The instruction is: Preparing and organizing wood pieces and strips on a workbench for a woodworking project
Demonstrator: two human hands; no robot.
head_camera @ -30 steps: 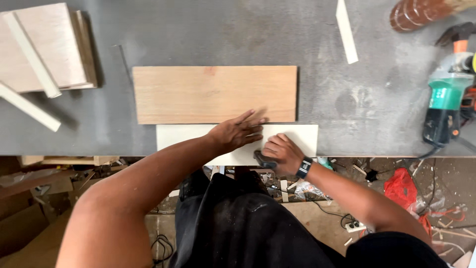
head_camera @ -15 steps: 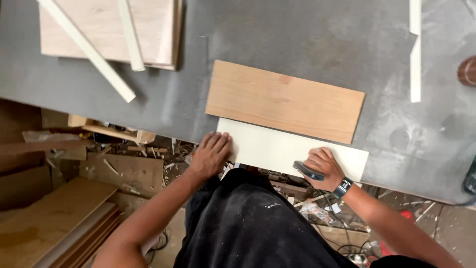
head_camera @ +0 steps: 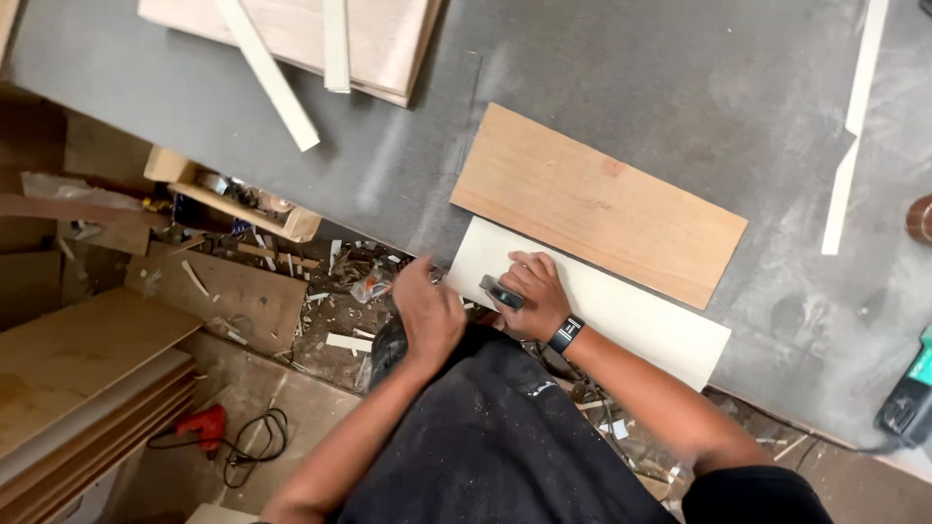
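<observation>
Fingers of my right hand (head_camera: 532,294) are curling around a small dark tool (head_camera: 500,291), pressing on the white board (head_camera: 621,315) lying at the near edge of the grey counter (head_camera: 680,87), just beside the brown plank (head_camera: 597,204). My left hand (head_camera: 427,311) is hovering loosely curled off the edge, holding nothing.

grey workbench (head_camera: 680,58) | littered floor (head_camera: 320,320) | stacked plywood sheets (head_camera: 78,388)

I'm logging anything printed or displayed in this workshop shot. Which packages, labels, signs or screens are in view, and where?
Wristband: on the right hand's wrist, over the white panel; small dark rectangular face with a pale mark.
Crumpled clear wrapper: on the littered floor left of the left hand.
No signs visible.
</observation>
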